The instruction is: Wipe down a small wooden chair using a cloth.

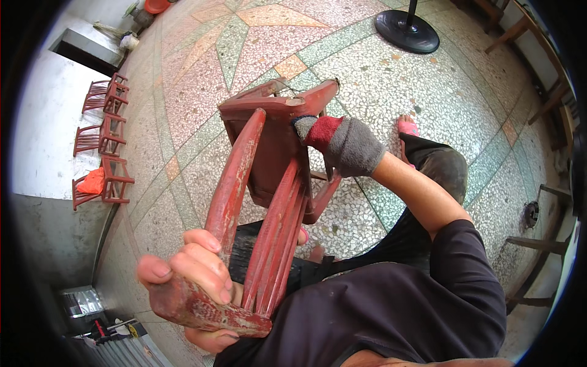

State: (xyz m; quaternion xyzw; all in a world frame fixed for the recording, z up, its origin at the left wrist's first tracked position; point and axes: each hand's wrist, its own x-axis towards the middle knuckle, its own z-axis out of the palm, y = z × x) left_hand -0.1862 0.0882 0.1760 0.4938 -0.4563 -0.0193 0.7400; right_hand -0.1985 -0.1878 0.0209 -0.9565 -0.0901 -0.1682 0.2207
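A small red wooden chair (278, 151), its paint worn and scratched, is tilted before me with its backrest towards my body. My left hand (202, 264) is bare and grips the chair's top rail (220, 314) at its end, fingers wrapped over the wood. Over my right hand (341, 142) is a grey sock with a red band and a dark toe. This covered hand lies against the side of the chair's seat, near a front corner; the fingers inside are hidden.
Along the left wall stand three similar red chairs (114, 133), one with an orange bag (91, 181) on it. A round black stand base (407, 31) rests on the terrazzo floor (367, 82) ahead. Wooden furniture (509, 34) lines the right side. Tools (107, 330) lie lower left.
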